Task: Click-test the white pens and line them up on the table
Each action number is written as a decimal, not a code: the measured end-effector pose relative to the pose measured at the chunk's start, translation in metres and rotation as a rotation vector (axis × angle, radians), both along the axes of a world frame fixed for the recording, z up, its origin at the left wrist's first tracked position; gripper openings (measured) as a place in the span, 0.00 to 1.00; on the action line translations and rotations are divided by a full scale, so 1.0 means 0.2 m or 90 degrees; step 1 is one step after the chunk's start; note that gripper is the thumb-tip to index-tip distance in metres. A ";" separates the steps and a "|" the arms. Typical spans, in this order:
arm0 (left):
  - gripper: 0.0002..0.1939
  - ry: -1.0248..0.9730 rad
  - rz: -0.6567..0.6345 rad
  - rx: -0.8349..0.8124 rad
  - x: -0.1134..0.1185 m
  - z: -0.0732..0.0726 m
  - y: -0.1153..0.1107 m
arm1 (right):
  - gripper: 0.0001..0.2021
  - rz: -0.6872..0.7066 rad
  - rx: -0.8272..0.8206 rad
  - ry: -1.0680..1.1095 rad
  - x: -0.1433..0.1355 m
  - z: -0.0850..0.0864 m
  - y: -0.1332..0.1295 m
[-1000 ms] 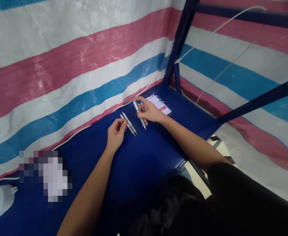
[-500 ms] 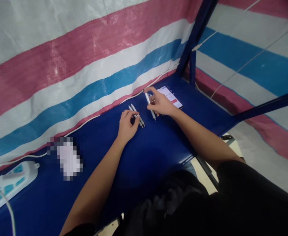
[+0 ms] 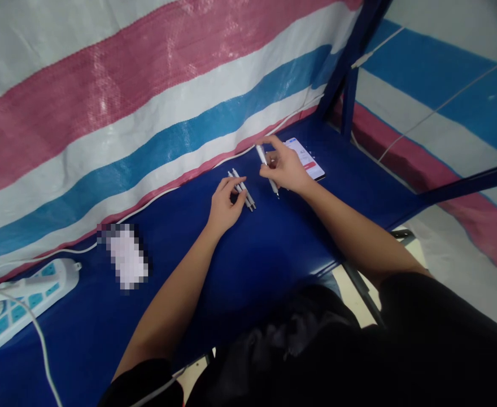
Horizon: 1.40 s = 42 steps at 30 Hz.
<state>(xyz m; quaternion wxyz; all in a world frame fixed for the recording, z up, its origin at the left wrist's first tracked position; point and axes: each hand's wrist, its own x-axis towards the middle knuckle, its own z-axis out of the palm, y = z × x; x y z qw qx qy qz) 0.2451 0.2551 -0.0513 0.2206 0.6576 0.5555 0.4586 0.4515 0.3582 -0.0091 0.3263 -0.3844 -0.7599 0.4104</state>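
Two or more slim white pens (image 3: 245,192) lie side by side on the blue tabletop (image 3: 265,249). My left hand (image 3: 227,204) is at their left side, its curved fingers and thumb touching or just over them. It does not lift them. My right hand (image 3: 288,168) pinches another white pen (image 3: 273,180) between thumb and fingers, its tip pointing down toward the table. Just behind my right hand lies a phone (image 3: 310,160) with a lit screen.
A pixelated pale object (image 3: 129,260) lies on the left of the table. Beyond it is a white power strip (image 3: 40,291) with cables. A white cable (image 3: 155,198) runs along the striped sheet at the back edge. Blue frame bars (image 3: 349,102) stand at the right.
The whole view has shifted a little, so the table's contents appear higher and further right. My right hand still grips its pen, and the pens by my left hand still lie together.
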 end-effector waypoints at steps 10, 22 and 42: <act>0.18 0.075 -0.005 0.008 -0.02 -0.03 0.01 | 0.37 -0.010 0.037 0.064 -0.01 -0.11 0.06; 0.10 0.092 -0.021 0.037 -0.02 -0.05 0.01 | 0.34 0.014 0.014 0.021 0.01 -0.08 0.06; 0.07 0.111 -0.034 0.043 -0.03 -0.06 0.02 | 0.32 -0.002 0.014 0.052 -0.02 -0.15 0.08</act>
